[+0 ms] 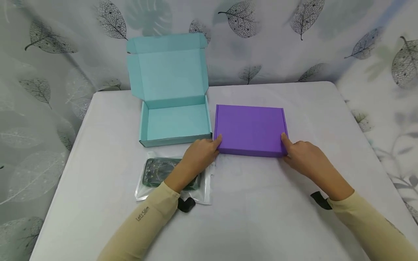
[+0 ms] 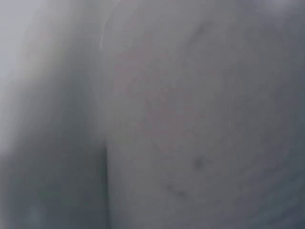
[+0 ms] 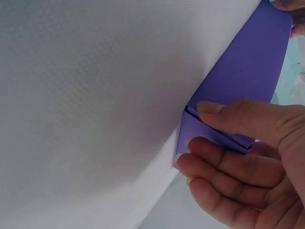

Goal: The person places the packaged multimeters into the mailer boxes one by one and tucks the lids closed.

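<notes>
A shut purple box (image 1: pixel 250 130) lies flat in the middle of the white table (image 1: pixel 261 217). My left hand (image 1: pixel 216 144) grips its front left corner, thumb on the lid. My right hand (image 1: pixel 285 144) grips the front right corner. In the right wrist view the purple box (image 3: pixel 248 67) shows edge-on; my right hand (image 3: pixel 193 125) has its thumb on the lid's edge and its fingers (image 3: pixel 224 164) against the front wall. The left wrist view is a grey blur.
An open teal box (image 1: pixel 176 123) with its lid raised stands just left of the purple one. A clear bag with a dark green item (image 1: pixel 153 174) lies under my left forearm. A leaf-print curtain (image 1: pixel 294 43) hangs behind the table.
</notes>
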A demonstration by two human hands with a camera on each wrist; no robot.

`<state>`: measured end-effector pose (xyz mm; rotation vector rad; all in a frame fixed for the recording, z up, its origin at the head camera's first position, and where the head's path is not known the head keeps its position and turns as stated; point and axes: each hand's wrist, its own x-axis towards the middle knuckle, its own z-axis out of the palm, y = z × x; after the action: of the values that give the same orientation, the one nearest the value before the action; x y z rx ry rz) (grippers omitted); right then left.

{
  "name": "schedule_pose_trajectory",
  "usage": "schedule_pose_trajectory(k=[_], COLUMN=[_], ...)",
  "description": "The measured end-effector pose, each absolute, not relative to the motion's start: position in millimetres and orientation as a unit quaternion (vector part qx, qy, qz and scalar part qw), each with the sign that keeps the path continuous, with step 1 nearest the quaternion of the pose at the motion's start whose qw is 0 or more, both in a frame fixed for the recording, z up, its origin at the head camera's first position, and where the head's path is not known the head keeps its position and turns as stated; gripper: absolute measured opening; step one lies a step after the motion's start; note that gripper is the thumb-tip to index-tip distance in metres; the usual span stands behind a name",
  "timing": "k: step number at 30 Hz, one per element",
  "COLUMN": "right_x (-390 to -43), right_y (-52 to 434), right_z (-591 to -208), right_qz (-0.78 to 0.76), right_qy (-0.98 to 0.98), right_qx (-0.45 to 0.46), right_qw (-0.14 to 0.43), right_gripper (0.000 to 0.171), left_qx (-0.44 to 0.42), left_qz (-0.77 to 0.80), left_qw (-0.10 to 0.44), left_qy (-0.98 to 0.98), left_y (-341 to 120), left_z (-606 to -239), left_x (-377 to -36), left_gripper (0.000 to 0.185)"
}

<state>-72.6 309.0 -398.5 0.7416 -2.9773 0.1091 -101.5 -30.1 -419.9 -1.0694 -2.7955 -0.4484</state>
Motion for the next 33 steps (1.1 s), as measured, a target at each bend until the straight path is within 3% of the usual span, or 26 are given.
schedule_pose_trajectory(k=[4,12,18,21,25,29,31,33], right_x=[-73,-83,-87,-84,-75,-66,-61,-54], right_y=[310,307,319,317,299,250,218,187], right_z=[-398,-397,-392,-384,-368,-365,-370,-379], right_qz=[0.046,0.041,0.032,0.013,0.023,0.132,0.179,0.203], right_qy=[-0.975,-0.981,-0.984,-0.984,-0.979,-0.933,-0.901,-0.884], right_qx=[0.216,0.186,0.166,0.167,0.204,0.312,0.371,0.405], right_qw=[0.033,-0.019,-0.06,-0.069,0.006,0.122,0.139,0.121], right_gripper=[0.068,0.072,0.073,0.083,0.098,0.074,0.071,0.068], left_qx=[-0.34,-0.324,-0.262,-0.231,-0.184,-0.113,-0.061,-0.006], left_qz=[-0.156,-0.226,-0.281,-0.311,-0.322,-0.315,-0.307,-0.298], left_qw=[0.052,-0.03,-0.013,0.002,0.03,0.051,0.047,0.029], left_qy=[-0.926,-0.918,-0.923,-0.922,-0.928,-0.941,-0.949,-0.954], left_y=[-27,-49,-85,-119,-159,-186,-195,-201], left_z=[-420,-412,-388,-378,-376,-385,-392,-399], left_x=[-99,-98,-88,-79,-61,-40,-32,-27], left_gripper=[0.048,0.057,0.05,0.047,0.043,0.052,0.058,0.062])
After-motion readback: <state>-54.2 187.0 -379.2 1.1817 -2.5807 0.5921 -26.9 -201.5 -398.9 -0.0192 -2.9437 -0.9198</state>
